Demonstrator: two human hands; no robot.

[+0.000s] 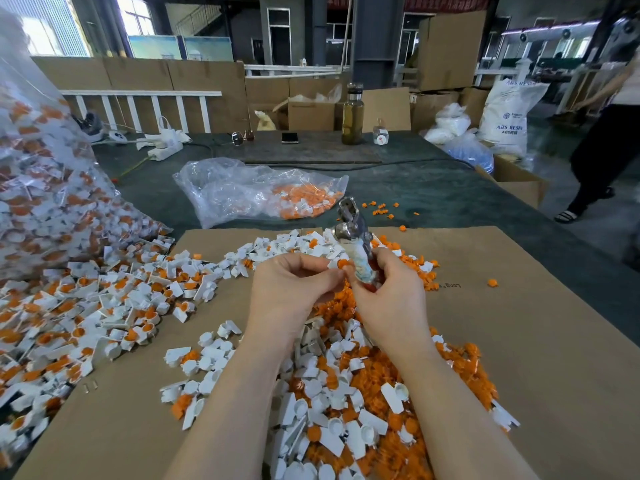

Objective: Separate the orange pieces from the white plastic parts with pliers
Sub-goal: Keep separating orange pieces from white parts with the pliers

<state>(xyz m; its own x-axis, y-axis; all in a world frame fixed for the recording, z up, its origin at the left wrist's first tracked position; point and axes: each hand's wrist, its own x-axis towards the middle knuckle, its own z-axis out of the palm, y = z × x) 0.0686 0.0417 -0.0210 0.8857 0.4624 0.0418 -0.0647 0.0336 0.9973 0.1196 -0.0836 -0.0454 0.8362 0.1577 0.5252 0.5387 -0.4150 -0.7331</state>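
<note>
Both forearms reach in from the bottom edge over a mixed heap of white plastic parts (341,389) and loose orange pieces (401,455) on a cardboard sheet (540,341). Above the heap, the right hand (391,299) grasps the pliers (353,237) by their wrapped handle, metal head pointing up and away. Its fingers are curled round the handle. Just beside it, the left hand (291,289) pinches a small part against the handle with curled fingertips; an orange bit (343,264) shows there. To the left, unsorted white-and-orange parts (86,306) spill from a big clear bag (45,174). Beyond the cardboard lies a second, smaller clear bag (256,188) on the dark green table (433,188), with a few orange pieces scattered near it.
</note>
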